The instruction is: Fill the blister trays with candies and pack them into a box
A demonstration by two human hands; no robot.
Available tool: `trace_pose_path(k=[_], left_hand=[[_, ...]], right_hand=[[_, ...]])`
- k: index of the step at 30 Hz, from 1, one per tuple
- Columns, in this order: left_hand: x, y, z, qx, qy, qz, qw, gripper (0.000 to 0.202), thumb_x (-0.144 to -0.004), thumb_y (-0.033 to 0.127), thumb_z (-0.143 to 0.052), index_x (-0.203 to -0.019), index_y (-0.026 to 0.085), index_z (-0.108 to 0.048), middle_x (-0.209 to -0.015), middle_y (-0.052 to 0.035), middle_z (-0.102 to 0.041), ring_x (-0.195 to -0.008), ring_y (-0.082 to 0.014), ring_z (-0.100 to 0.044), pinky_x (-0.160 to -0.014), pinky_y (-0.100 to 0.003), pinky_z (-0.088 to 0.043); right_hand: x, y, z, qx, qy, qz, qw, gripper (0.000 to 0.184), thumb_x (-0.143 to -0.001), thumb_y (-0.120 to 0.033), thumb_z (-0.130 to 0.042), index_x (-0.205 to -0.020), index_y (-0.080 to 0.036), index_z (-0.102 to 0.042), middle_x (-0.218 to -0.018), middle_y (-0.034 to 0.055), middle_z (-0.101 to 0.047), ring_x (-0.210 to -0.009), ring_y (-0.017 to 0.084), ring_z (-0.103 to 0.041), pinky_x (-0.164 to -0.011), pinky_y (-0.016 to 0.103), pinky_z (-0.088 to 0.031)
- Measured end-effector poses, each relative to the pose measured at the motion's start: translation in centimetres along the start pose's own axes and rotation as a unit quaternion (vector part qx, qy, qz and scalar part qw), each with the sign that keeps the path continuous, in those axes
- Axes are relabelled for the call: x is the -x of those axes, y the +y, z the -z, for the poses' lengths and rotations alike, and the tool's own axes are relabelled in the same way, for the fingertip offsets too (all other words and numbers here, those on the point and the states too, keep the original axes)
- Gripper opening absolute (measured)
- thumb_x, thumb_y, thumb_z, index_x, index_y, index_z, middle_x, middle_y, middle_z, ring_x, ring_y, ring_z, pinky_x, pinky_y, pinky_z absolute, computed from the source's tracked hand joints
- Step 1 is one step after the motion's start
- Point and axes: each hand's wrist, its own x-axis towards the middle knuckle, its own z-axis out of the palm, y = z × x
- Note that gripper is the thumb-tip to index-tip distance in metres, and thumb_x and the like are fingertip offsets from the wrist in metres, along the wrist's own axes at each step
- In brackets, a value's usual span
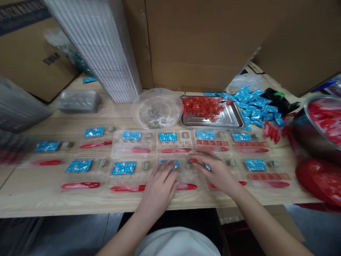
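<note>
Across the pale wooden desk [53,199] lie two rows of clear plastic trays [130,144]: you can count six flat blue sachets [93,132] above and five below, and eleven slim red sticks [80,185]. Your left hand [160,185] rests palm down on the third lower sachet, its fingers [170,170] spread and released. Your right hand [215,170] arches just beside it, fingers [202,159] curled; you cannot tell whether they grasp a small red piece. Behind, left to right, sit one round clear plastic bowl [157,108], one steel tray [213,123] of red cubes [201,107], one heap of blue sachets [253,106] and one steel bowl [306,131].
</note>
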Motion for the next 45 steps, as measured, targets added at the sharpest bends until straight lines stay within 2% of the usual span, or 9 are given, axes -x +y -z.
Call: trace_pose_path(k=[3,8,15,20,25,28,34,39,45], left_hand=[[0.2,-0.3,-0.1,0.010,0.004,0.002,1.000,0.036,-0.089,0.017,-0.047,-0.124,0.019,-0.050,-0.131,-0.0088,-0.055,-0.127,-0.0234,-0.045,-0.106,-0.047,-0.038],[0.3,-0.4,-0.2,0.011,0.002,0.001,1.000,0.037,-0.089,0.017,-0.046,-0.126,0.018,-0.049,-0.132,-0.0092,-0.053,-0.127,-0.0239,-0.043,-0.106,-0.047,-0.038],[0.2,-0.4,-0.2,0.015,0.003,0.000,1.000,0.037,-0.089,0.017,-0.047,-0.126,0.018,-0.049,-0.131,-0.0091,-0.054,-0.128,-0.0234,-0.043,-0.106,-0.046,-0.038],[0.4,-0.6,-0.2,0.036,0.005,0.000,0.999,0.037,-0.089,0.017,-0.048,-0.126,0.019,-0.049,-0.130,-0.0090,-0.054,-0.127,-0.0240,-0.043,-0.106,-0.048,-0.036],[0.0,1.2,1.0,0.144,0.072,0.076,0.984,0.027,-0.088,0.016,-0.048,-0.113,0.021,-0.059,-0.117,-0.0091,-0.058,-0.117,-0.0241,-0.049,-0.098,-0.045,-0.042],[-1.5,2.8,1.8,0.303,0.049,0.163,0.938,0.019,-0.089,0.023,-0.050,-0.099,0.021,-0.066,-0.096,-0.0060,-0.062,-0.092,-0.0176,-0.059,-0.081,-0.032,-0.050],[-3.9,3.6,1.1,0.541,0.007,0.296,0.788,0.013,-0.078,0.027,-0.064,-0.082,0.015,-0.066,-0.081,-0.0039,-0.067,-0.074,-0.0141,-0.062,-0.067,-0.024,-0.049],[-4.1,3.6,1.1,0.614,-0.007,0.325,0.719,0.018,-0.070,0.029,-0.070,-0.076,0.013,-0.063,-0.073,-0.0017,-0.065,-0.068,-0.0111,-0.059,-0.065,-0.022,-0.047],[-4.4,3.5,2.0,0.698,-0.118,0.338,0.620,0.030,-0.064,0.035,-0.077,-0.078,0.013,-0.060,-0.072,0.0002,-0.063,-0.065,-0.0085,-0.057,-0.064,-0.021,-0.044]], right_hand=[[1.0,-0.2,0.1,0.052,-0.011,0.033,0.998,0.026,-0.085,-0.019,-0.052,-0.103,-0.028,-0.068,-0.103,0.0022,-0.071,-0.113,0.024,-0.057,-0.093,0.044,-0.049],[1.8,-0.3,1.1,0.065,0.043,0.001,0.997,0.024,-0.087,-0.025,-0.050,-0.107,-0.024,-0.064,-0.107,0.0062,-0.068,-0.099,0.021,-0.064,-0.084,0.038,-0.054],[2.3,-0.2,-0.4,0.106,0.025,0.060,0.992,0.018,-0.085,-0.023,-0.056,-0.099,-0.025,-0.068,-0.102,0.0048,-0.070,-0.110,0.025,-0.056,-0.092,0.044,-0.047],[2.5,0.5,0.7,-0.008,0.033,-0.065,0.997,0.019,-0.083,-0.030,-0.059,-0.098,-0.024,-0.070,-0.094,0.0066,-0.070,-0.089,0.023,-0.062,-0.080,0.039,-0.051],[2.9,-0.6,1.1,-0.184,0.039,-0.187,0.964,0.023,-0.076,-0.038,-0.066,-0.093,-0.022,-0.068,-0.089,0.0051,-0.070,-0.075,0.019,-0.064,-0.066,0.031,-0.052],[2.8,-2.1,0.6,-0.256,0.042,-0.168,0.951,0.019,-0.073,-0.036,-0.071,-0.086,-0.022,-0.066,-0.084,0.0031,-0.068,-0.072,0.016,-0.061,-0.065,0.028,-0.051],[2.8,-2.9,-0.1,-0.238,0.064,-0.083,0.966,0.012,-0.076,-0.028,-0.069,-0.086,-0.024,-0.064,-0.084,0.0016,-0.064,-0.077,0.015,-0.059,-0.068,0.028,-0.048],[3.4,-2.4,-0.5,-0.204,0.070,-0.054,0.975,0.011,-0.080,-0.027,-0.066,-0.090,-0.025,-0.062,-0.090,0.0019,-0.062,-0.083,0.016,-0.058,-0.071,0.030,-0.047],[3.5,-3.1,-0.1,-0.165,0.072,-0.001,0.984,0.009,-0.079,-0.024,-0.067,-0.086,-0.025,-0.060,-0.087,0.0009,-0.062,-0.087,0.017,-0.058,-0.074,0.030,-0.047]])
